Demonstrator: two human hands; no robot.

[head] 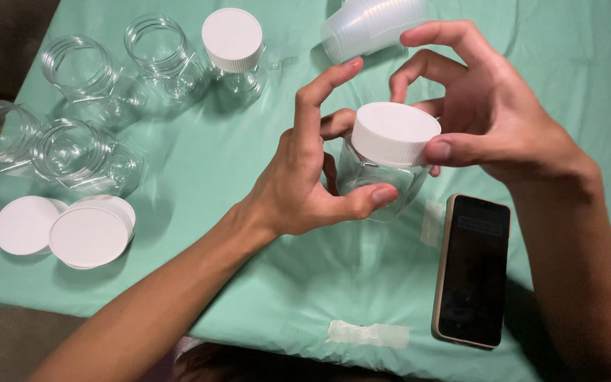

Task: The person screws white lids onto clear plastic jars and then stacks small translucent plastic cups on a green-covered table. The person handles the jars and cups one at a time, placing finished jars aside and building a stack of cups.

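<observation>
Both my hands on one capped jar, held above the green cloth.

My left hand [305, 185] grips the clear jar [376, 182] from the side, thumb across its front; my right hand [493, 117] pinches its white lid [395, 132] from above. A phone [472, 270] lies just below the right hand. Farther left stand open jars [83, 67], one capped jar [235, 53] and loose lids [88, 235]; stacked cups [369, 25] lie behind.
</observation>
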